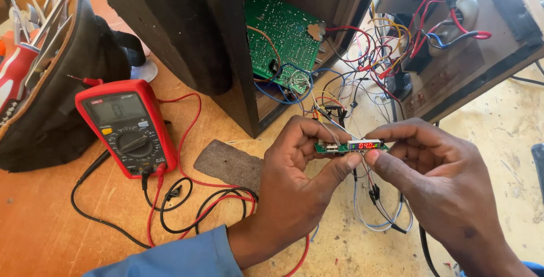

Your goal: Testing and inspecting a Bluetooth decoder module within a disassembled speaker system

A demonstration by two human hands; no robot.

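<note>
Two hands share one small board (351, 146): my left hand (294, 180) pinches its left end between thumb and fingers, and my right hand (436, 169) closes thumb and forefinger on its right end, at about 3 o'clock from the left. I judge it is held level and face-up like this so that its red lit display can be read, and held close to the cabinet (226, 44) because its thin wires (362, 73) run up to 12 o'clock and are short. One larger green circuit board (283, 33) stands tilted inside that open cabinet, likely exposed for access.

One red meter (129, 127) lies at 9 o'clock from the hands, screen up and readable; I count two leads, one red (190, 118) and one black (90, 209), coiled loose on the table (45, 226), neither probe in my hands. One grey pad (229, 163) lies flat just left of my left hand. One black tool bag (51, 84) sits at 10 o'clock, several tool handles showing.
</note>
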